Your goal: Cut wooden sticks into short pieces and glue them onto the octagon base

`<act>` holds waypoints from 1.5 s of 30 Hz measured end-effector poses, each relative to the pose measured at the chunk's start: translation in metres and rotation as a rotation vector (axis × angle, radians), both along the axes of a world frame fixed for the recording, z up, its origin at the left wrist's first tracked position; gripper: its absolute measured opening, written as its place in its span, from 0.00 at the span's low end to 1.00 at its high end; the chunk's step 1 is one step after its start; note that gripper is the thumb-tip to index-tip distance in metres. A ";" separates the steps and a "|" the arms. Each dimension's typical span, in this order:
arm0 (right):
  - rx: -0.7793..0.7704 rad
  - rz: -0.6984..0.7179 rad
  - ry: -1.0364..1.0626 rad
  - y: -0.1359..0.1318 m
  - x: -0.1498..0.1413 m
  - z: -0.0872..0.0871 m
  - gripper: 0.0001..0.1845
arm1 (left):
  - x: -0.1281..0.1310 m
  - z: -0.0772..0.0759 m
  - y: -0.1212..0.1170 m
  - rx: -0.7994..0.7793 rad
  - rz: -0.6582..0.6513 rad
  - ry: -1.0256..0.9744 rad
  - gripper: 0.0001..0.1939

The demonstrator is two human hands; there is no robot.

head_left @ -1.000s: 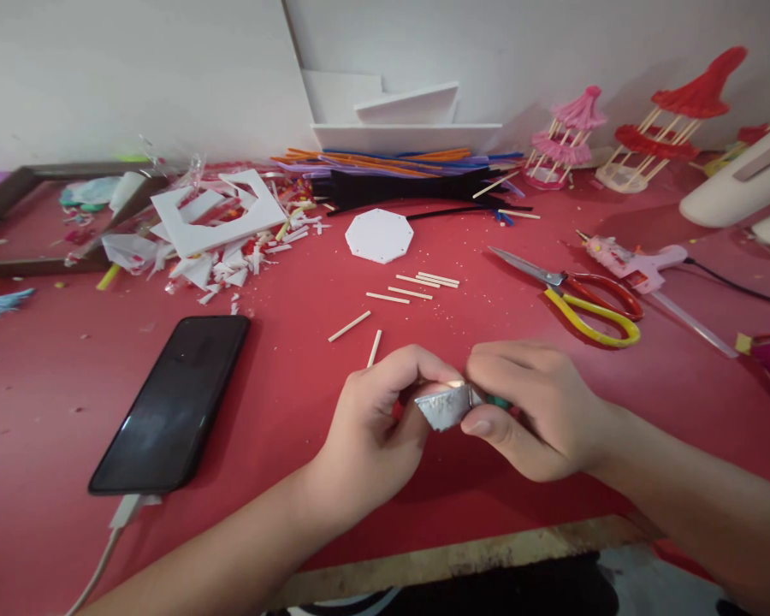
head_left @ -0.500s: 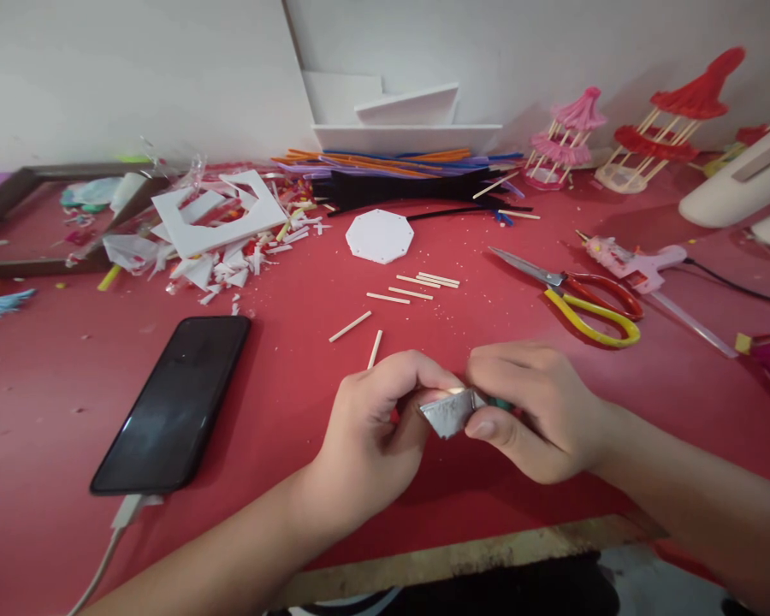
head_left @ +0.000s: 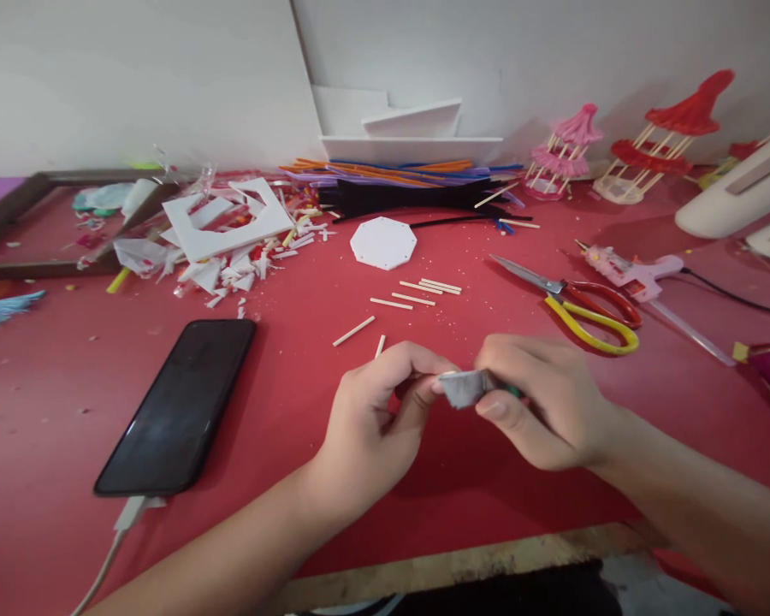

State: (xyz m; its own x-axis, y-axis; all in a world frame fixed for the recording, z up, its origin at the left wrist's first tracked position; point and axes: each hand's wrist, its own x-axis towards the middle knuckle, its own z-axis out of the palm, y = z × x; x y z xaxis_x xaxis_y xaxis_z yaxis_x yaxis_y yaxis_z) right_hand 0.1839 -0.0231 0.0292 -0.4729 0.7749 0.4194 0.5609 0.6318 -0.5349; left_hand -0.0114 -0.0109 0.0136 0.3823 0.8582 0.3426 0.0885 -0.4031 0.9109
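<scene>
My right hand [head_left: 545,402] is closed around a metal tool [head_left: 463,389] with a broad grey head and a bit of green at its handle. Most of the handle is hidden in my palm, so its exact kind is unclear. The fingertips of my left hand [head_left: 378,419] are pinched at the left end of the tool's head. A small pale piece shows there, like the wooden sticks, mostly covered by the fingers. Beyond my hands lie several short wooden sticks [head_left: 391,304] and a white octagonal foam plate [head_left: 383,242] with small holes near its rim.
On the left lies a phone [head_left: 176,406] with a cable. Foam scraps [head_left: 231,222] and pipe cleaners [head_left: 391,175] lie behind. At right are scissors [head_left: 565,295], a pink glue gun [head_left: 635,269], and a pink [head_left: 561,154] and a red carousel-like model [head_left: 664,145].
Both hands, with the tool, have shifted slightly up and to the right. The tool's head has tilted, and my left fingertips now sit at its left end. The camera view has shifted a little.
</scene>
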 end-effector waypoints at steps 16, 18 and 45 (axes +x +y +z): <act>-0.096 0.016 -0.032 -0.003 -0.004 -0.005 0.21 | 0.000 -0.001 -0.002 -0.075 -0.045 -0.012 0.21; -0.101 0.020 -0.032 -0.003 -0.004 -0.005 0.21 | 0.000 0.000 -0.001 -0.064 -0.045 -0.003 0.21; 0.186 -0.158 0.080 0.008 0.007 -0.001 0.16 | 0.000 0.002 -0.002 -0.098 0.016 -0.108 0.06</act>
State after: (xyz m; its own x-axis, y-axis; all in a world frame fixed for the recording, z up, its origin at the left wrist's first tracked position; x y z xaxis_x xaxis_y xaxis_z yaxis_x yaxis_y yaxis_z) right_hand 0.1914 -0.0149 0.0278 -0.3116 0.7425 0.5929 0.6208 0.6315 -0.4646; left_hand -0.0112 -0.0125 0.0156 0.3339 0.8951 0.2955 -0.0067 -0.3112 0.9503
